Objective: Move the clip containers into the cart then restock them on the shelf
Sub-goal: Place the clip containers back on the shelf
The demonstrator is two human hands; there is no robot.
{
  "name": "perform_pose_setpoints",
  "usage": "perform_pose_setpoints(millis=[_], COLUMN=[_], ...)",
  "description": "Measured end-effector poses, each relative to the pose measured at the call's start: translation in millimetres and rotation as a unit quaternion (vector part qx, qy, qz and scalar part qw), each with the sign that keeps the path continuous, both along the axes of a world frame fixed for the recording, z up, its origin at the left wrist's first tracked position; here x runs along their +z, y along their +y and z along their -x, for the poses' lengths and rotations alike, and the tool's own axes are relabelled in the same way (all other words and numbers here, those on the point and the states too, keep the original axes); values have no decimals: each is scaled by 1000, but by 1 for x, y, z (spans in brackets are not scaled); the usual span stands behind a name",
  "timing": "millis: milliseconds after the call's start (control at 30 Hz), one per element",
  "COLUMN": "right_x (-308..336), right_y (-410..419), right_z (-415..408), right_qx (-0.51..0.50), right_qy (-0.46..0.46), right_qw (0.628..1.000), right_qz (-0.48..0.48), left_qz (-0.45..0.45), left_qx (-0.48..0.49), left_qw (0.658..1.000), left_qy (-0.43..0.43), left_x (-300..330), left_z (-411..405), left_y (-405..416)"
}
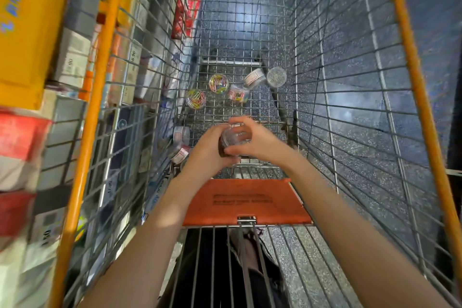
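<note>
Gripping clear round clip container point(233, 139) — both hands; over cart point(350, 82)

Cart point(350, 107) right floor free; clip containers point(218, 82) crowd left.

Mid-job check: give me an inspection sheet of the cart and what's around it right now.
Surface: wire cart floor, speckled floor visible through it.
Job's things: loose clip containers on the cart floor, several with coloured clips, others at the left wall; one clear container held above them.
Clutter: orange seat flap.
Grippers: left hand and right hand both grip the held container.
Cables: nothing seen.
Surroundings: stocked shelf left of the cart, blurred.
</note>
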State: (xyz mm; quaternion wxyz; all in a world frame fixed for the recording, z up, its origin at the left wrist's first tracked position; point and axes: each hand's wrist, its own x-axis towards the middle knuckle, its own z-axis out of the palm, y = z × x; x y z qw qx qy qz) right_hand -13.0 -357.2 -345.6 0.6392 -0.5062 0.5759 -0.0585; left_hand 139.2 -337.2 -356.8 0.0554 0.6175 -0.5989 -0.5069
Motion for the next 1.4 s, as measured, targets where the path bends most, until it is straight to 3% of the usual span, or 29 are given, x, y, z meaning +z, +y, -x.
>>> perform_pose_setpoints(millis=[233,467,667,867,1400], right_x=[-3,-55,-93,-116,-143], right_y=[-7,13,36,46,49], right_z=[17,69,98,108,108], right_qx=[-32,-31,-3,-46,-14], right_qy=[-13,138,216,286,336], right_qw=[999,989,974,955,941], right_qz=[-39,-40,-69,-61,-29], left_qz=[-12,-11,-10,9,-36], left_qx=[25,-4,-48,-55,-34], left_qw=[1000,1000,995,994,996], left_qy=[6,-26,-88,-92,-78], left_x=[-5,-20,-33,-39,-20], left_z=[-8,-15,-22,-21,-11], left_y=[3,8,10,10,-3])
